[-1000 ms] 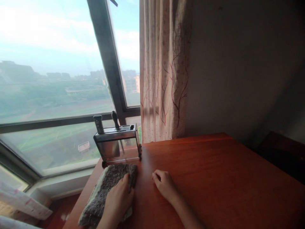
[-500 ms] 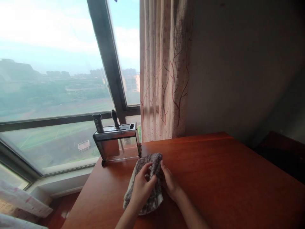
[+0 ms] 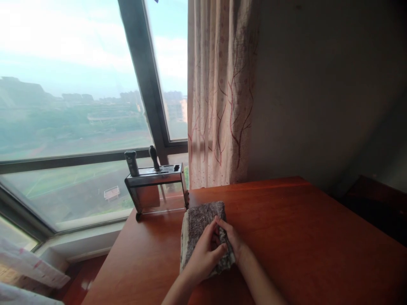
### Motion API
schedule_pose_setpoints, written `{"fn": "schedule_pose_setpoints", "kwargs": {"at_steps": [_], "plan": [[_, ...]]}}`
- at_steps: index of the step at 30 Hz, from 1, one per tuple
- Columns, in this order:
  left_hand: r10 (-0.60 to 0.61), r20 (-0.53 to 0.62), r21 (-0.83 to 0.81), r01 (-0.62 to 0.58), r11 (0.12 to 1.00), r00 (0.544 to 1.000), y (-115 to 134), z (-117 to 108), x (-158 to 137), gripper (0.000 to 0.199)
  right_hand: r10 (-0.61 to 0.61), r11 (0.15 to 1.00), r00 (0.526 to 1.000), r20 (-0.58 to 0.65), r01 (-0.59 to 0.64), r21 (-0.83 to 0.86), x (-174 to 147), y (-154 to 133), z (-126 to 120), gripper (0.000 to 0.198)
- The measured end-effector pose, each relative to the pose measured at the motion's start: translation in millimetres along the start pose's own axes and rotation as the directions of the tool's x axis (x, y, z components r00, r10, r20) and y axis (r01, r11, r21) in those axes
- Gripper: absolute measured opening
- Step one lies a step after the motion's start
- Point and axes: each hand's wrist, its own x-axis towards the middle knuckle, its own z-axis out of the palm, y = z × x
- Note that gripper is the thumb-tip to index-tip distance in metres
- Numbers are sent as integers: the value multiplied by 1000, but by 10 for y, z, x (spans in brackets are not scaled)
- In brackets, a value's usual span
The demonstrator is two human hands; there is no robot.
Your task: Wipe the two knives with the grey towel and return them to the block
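Under the hands [image 3: 203, 256] [image 3: 235, 240], cloth [image 3: 201, 217] now seems flatter.

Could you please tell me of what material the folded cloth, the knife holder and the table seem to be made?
Folded cloth: likely plush textile, matte; its grey-brown surface looks fuzzy.
Knife holder: shiny top, perhaps metal; see-through sides, glass or plastic, since a blade shows inside.
Table: probably wood or veneer, judging by its reddish-brown colour; soft sheen suggests varnish.
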Motion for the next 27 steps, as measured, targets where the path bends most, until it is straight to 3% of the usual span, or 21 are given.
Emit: {"fn": "schedule_pose_setpoints", "kwargs": {"at_steps": [4,11,14,17,18,19,21,23,24,25,27], "plan": [[-73,119,-213,97,972,990,125,-128,-32,67,31,1000,998,56,-30,-3,-6,10,-35,45],[-98,216,-258,154,954,971,351,-343,-57,48,-39,999,985,171,42,-11,-49,-6,-75,36],[-103,104,-245,126,961,989,406,-495,5,41,45,999,983,179,-47,11,6,11,-98,38],[-13,-219,-168,-25,985,976,527,-808,116,30,93,995,985,143,-98,28,83,38,-135,39],[53,-372,-109,-100,989,927,577,-949,160,27,93,995,987,129,-97,29,102,46,-145,39],[116,-529,-37,-159,987,841,625,-1105,205,24,92,995,989,118,-96,28,116,52,-154,39],[223,-770,124,-203,971,598,702,-1438,295,22,90,995,990,113,-93,26,128,62,-161,40],[314,-874,271,-164,949,371,736,-1763,378,25,89,995,990,113,-92,27,126,69,-156,39],[356,-879,332,-129,935,317,737,-1910,415,27,90,995,989,115,-93,28,122,71,-151,39],[380,-878,370,-89,925,291,727,-2040,451,30,91,995,989,116,-95,29,117,73,-146,38],[376,-875,389,-21,921,304,684,-2244,518,37,97,994,988,118,-101,28,110,77,-134,37]]}}
